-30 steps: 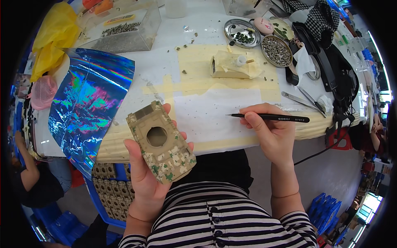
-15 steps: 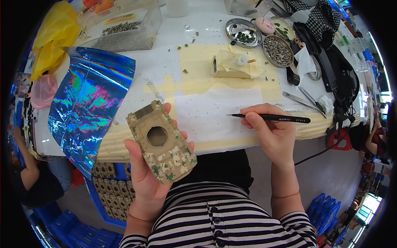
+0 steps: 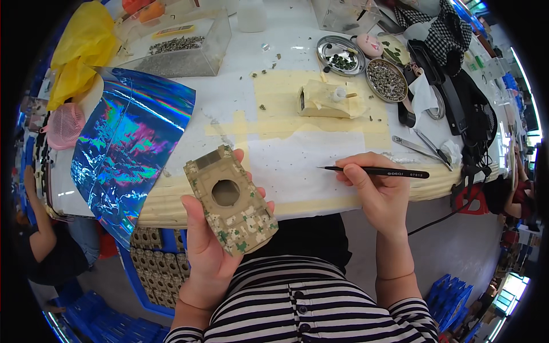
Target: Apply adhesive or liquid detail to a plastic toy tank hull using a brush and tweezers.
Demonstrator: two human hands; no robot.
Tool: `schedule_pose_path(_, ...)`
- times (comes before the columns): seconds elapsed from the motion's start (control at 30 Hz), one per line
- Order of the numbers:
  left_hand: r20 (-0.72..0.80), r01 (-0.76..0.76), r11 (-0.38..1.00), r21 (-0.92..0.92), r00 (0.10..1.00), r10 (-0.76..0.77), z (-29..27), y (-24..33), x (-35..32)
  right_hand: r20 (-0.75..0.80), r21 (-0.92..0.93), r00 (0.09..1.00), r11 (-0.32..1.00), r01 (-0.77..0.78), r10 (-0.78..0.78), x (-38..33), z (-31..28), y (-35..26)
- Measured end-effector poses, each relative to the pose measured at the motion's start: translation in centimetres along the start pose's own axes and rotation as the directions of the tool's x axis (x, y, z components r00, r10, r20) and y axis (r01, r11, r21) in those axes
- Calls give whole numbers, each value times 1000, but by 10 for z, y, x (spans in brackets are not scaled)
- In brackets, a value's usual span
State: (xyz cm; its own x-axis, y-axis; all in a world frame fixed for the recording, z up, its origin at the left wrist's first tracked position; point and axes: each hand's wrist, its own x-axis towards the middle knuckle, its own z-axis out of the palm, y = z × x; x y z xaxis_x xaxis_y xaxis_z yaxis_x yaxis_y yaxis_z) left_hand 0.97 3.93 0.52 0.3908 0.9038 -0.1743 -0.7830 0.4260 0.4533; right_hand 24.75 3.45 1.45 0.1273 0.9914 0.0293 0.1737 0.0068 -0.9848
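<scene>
My left hand (image 3: pixel 214 266) grips a toy tank hull (image 3: pixel 245 214) in tan, green and cream pixel camouflage, thumb on one side and fingertips on the other. The hull's top faces up, tilted, with a round hole in it and a dark panel at its far end. In my right hand (image 3: pixel 377 191) is a pair of black tweezers (image 3: pixel 394 172), held like a pen, its fine tips pointing left. Under those tips lies a white sheet (image 3: pixel 297 191) dotted with tiny dark specks. I cannot make out anything between the tips.
Behind the sheet sits a tape-covered block (image 3: pixel 329 98) with a small white cup. Round tins (image 3: pixel 387 80) of small parts and metal tweezers (image 3: pixel 414 146) lie right. An iridescent blue sheet (image 3: pixel 134 137) hangs over the left edge. Below, a blue crate (image 3: pixel 132 274) holds several similar hulls.
The whole view has shifted slightly, so table and hull appear a little lower and further right. Both hands keep their grips, and the tweezer tips stay over the white sheet.
</scene>
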Motion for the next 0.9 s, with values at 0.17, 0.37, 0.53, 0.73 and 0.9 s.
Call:
schedule_pose_path(0.17,-59,-44,993,-106,998,38,8,-3,1,-22,29,1000,1000,0,1,-1,0,2)
schedule_pose_path(0.37,-84,-62,996,-64,995,57,11,-4,1,-26,51,1000,999,15,-14,-1,-1,3)
schedule_pose_path(0.53,-111,-52,997,-48,993,47,12,-3,2,-41,95,999,995,11,-7,-1,-3,0)
schedule_pose_path(0.73,-123,-58,998,-15,991,55,15,-3,2,-49,142,998,989,51,-45,0,-4,-11)
schedule_pose_path(0.9,-173,-94,992,83,979,107,18,-4,8,53,238,976,952,191,-209,3,2,-49)
